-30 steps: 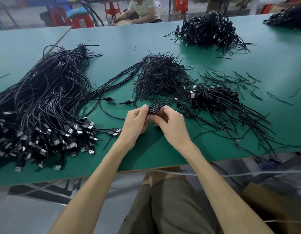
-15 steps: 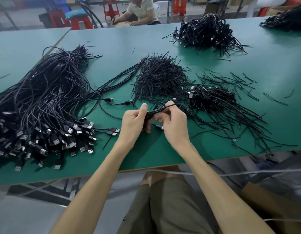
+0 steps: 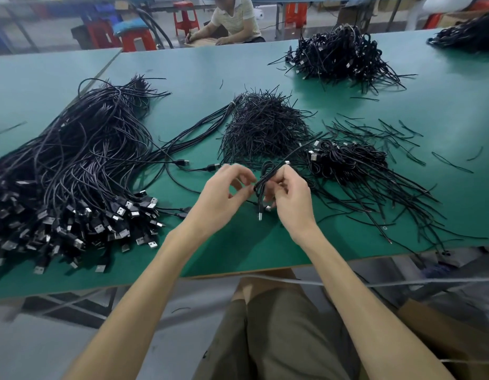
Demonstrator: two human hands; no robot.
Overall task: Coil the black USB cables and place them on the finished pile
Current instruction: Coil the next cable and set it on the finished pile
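The right hand [image 3: 290, 198] has its fingers curled round a folded black USB cable [image 3: 262, 176], held just above the bench [image 3: 265, 250]. The bundle loops over the top of the fingers, and two metal plugs [image 3: 260, 215] hang out below the hand. A thin black strand [image 3: 295, 153] runs up and away from the top of the grip, past the thumb side.

The left hand [image 3: 224, 193] sits just beside the right one, with its fingers bent and its thumb and forefinger reaching to the edge of the bundle. Whether they pinch it or only touch it cannot be told.

Just beyond the right hand, on its outer side, lies the finished pile [image 3: 350, 163] of coiled cables, with long loose strands trailing from it toward the bench edge. Straight ahead of both hands sits a bristling mound of short ties [image 3: 265, 127]. To the outer side of the left hand spreads a big heap of uncoiled cables [image 3: 73, 165], plugs fanned out toward the near edge. Well beyond the right hand is another black pile [image 3: 339, 53].
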